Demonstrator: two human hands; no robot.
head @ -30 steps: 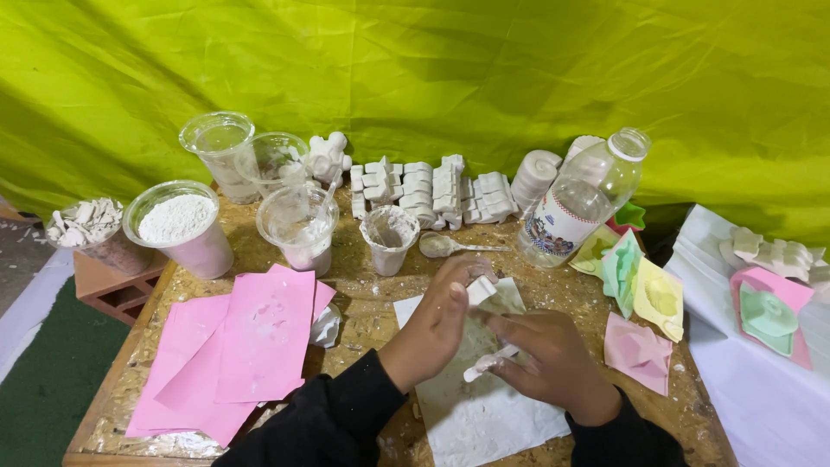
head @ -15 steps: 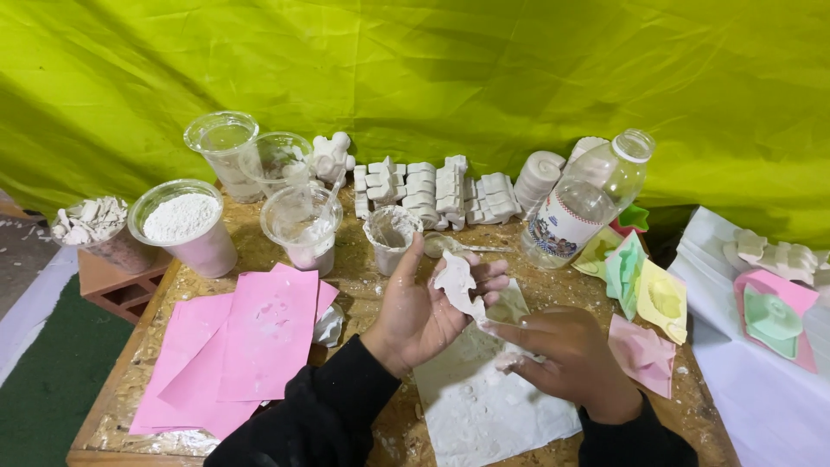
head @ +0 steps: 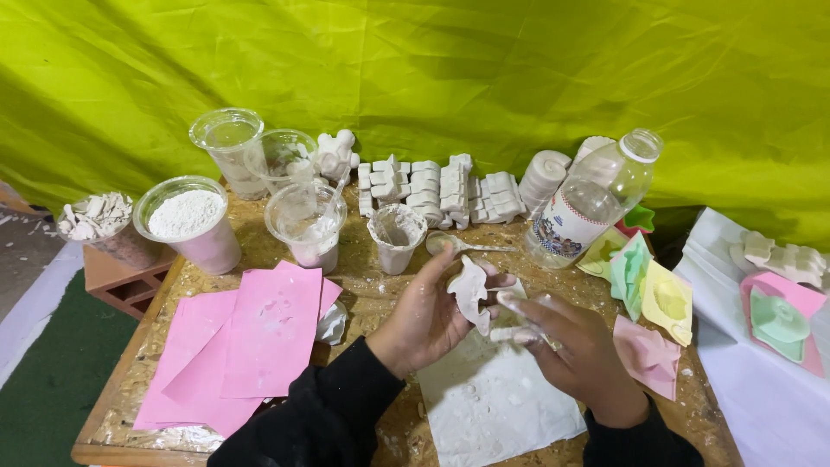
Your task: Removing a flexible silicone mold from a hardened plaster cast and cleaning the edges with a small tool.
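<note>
My left hand (head: 428, 318) is raised above the wooden table (head: 372, 290) and grips a small white plaster figure (head: 471, 292) between thumb and fingers. My right hand (head: 575, 346) is close on its right, fingers dusted white and stretched toward the figure's lower edge. Something pale and translucent shows by its knuckles; whether it is held is unclear. A white paper sheet (head: 493, 398) speckled with plaster lies under both hands.
Pink sheets (head: 251, 337) lie on the left. Behind are clear cups (head: 307, 220), a cup of white powder (head: 190, 220), a plaster-smeared cup (head: 396, 235), a spoon (head: 462, 246), rows of white casts (head: 432, 186) and a plastic bottle (head: 588, 199). Coloured moulds (head: 644, 285) sit right.
My left hand has lifted the white figure off the paper and turned it upward. My right hand has come off the sheet and moved up beside it.
</note>
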